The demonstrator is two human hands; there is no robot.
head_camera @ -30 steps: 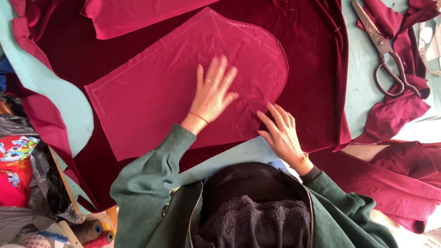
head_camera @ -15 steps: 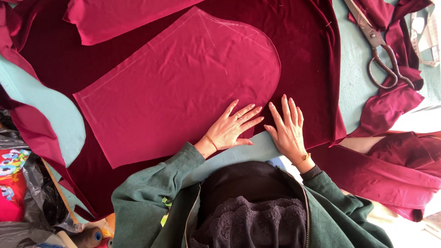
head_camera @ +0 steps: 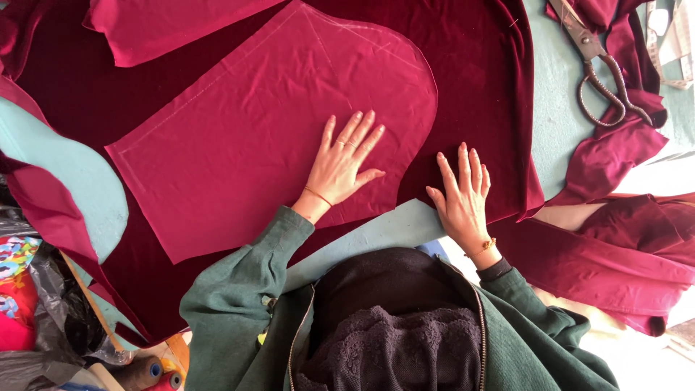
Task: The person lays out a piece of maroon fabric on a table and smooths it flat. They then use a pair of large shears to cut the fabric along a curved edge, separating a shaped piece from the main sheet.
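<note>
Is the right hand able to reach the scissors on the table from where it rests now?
Probably yes. The right hand lies flat on dark red cloth, and only flat fabric and bare table separate it from the scissors; nothing blocks.

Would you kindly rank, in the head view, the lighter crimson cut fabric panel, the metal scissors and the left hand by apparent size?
1. Lighter crimson cut fabric panel, by far the largest.
2. Metal scissors, partly cut off at the top edge.
3. Left hand, lying flat on the panel; it looks close to the scissors in size, so this order is unsure.
</note>
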